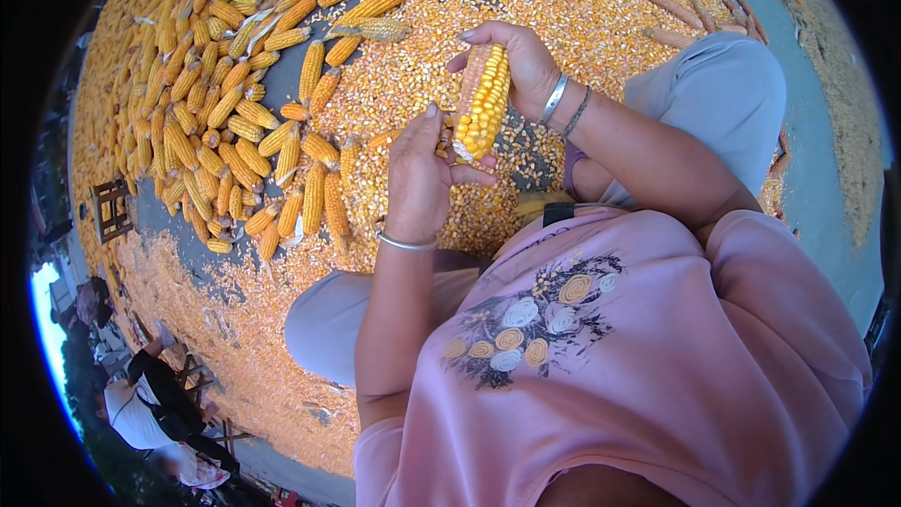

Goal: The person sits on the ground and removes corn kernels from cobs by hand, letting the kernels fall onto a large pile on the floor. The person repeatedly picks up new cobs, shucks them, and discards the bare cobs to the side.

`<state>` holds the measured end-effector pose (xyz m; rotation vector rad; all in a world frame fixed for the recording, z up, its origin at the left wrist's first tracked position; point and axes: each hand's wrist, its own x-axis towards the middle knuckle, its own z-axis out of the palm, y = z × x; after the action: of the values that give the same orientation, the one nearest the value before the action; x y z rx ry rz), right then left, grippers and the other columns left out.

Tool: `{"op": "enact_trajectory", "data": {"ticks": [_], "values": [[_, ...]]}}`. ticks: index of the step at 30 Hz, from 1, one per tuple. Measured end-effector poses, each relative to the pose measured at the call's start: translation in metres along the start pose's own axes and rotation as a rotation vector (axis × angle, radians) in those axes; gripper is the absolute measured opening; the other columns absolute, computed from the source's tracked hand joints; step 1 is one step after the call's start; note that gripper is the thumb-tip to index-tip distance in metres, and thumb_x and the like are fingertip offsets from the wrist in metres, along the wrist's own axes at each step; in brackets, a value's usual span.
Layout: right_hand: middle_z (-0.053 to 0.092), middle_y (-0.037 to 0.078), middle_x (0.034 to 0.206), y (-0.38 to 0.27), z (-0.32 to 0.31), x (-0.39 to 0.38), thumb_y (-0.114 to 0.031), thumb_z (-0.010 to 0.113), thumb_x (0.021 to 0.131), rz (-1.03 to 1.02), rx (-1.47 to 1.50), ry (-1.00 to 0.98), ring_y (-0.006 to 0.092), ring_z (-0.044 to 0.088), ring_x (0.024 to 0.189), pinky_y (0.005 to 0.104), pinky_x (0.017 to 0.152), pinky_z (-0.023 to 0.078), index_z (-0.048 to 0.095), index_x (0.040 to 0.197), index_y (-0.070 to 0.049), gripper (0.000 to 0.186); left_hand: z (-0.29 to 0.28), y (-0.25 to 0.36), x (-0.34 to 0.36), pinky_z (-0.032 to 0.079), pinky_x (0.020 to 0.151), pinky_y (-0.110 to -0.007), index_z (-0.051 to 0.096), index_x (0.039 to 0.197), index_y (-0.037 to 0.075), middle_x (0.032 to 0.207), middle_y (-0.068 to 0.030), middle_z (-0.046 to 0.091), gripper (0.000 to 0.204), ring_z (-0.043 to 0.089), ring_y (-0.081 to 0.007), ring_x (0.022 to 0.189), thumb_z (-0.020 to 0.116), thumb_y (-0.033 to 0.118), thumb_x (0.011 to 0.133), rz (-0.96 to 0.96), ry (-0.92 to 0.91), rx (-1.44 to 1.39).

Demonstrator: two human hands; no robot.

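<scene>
A partly shelled corn cob (484, 105) is between my hands, tilted, over the loose kernels. Yellow kernels cover its right side, while a bare pinkish strip shows along its left. My right hand (518, 58), with a bracelet at the wrist, is closed round the cob's upper part from behind and the right. At the lower end, my left hand (422, 169) has its thumb raised beside the cob and its fingers curled beneath it. Part of the left fingers is hidden by the cob. Loose corn kernels (422, 66) lie thickly below and around both hands.
Whole corn cobs (197, 84) are heaped at the left on a dark sheet. Stripped cobs (668, 7) lie at the far right. My bent knees (718, 84) flank the work area. A small wooden stool (112, 210) and a person (141, 404) are at the left edge.
</scene>
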<state>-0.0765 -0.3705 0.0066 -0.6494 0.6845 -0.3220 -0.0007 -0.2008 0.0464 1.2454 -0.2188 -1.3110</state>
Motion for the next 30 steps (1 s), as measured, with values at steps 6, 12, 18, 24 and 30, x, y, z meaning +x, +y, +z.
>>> {"op": "enact_trajectory", "data": {"ticks": [6,12,18,24,30], "values": [[0.069,0.017,0.084,0.0,0.002,0.001,-0.024,0.063,0.085,-0.018,-0.015,0.02,0.0233,0.067,0.068,0.0367,0.067,0.057,0.057,0.097,-0.004,0.024,0.008,0.005,-0.007,0.05,0.042,-0.027,0.055,0.106,-0.001,0.079,-0.0099,0.062,0.05,0.059,-0.0159,0.055,0.041,0.047,0.103,-0.026,0.015,0.075],[0.069,0.017,0.082,0.008,0.0,0.004,-0.022,0.063,0.085,-0.035,-0.01,0.044,0.0248,0.067,0.068,0.0375,0.067,0.057,0.057,0.096,-0.004,0.022,0.016,-0.005,-0.009,0.043,0.037,-0.025,0.056,0.1,0.003,0.07,-0.0037,0.055,0.043,0.051,-0.0099,0.046,0.047,0.045,0.102,0.101,0.085,0.259],[0.064,0.015,0.078,0.01,0.001,0.004,-0.019,0.065,0.084,-0.023,0.038,0.072,0.026,0.067,0.069,0.0397,0.066,0.058,0.057,0.094,-0.004,0.02,0.011,-0.016,-0.006,0.037,0.035,-0.024,0.054,0.095,0.003,0.063,-0.0024,0.05,0.041,0.046,-0.0083,0.043,0.046,0.043,0.103,0.218,0.165,0.288],[0.058,0.007,0.073,0.013,-0.001,0.011,-0.019,0.072,0.077,-0.082,0.059,0.215,0.0202,0.06,0.059,0.0334,0.06,0.051,0.062,0.078,-0.003,0.019,0.02,0.0,-0.009,0.033,0.037,-0.025,0.056,0.096,0.003,0.057,-0.0011,0.05,0.032,0.045,-0.0089,0.042,0.052,0.034,0.102,0.168,0.184,0.229],[0.057,0.008,0.071,0.011,0.009,0.002,-0.014,0.073,0.077,-0.115,0.082,0.239,0.0218,0.061,0.058,0.0344,0.057,0.053,0.061,0.079,0.0,0.018,0.01,-0.024,0.001,0.038,0.047,-0.035,0.057,0.09,0.0,0.058,-0.0088,0.05,0.033,0.047,-0.0192,0.049,0.052,0.03,0.102,0.489,0.271,0.737]]}}
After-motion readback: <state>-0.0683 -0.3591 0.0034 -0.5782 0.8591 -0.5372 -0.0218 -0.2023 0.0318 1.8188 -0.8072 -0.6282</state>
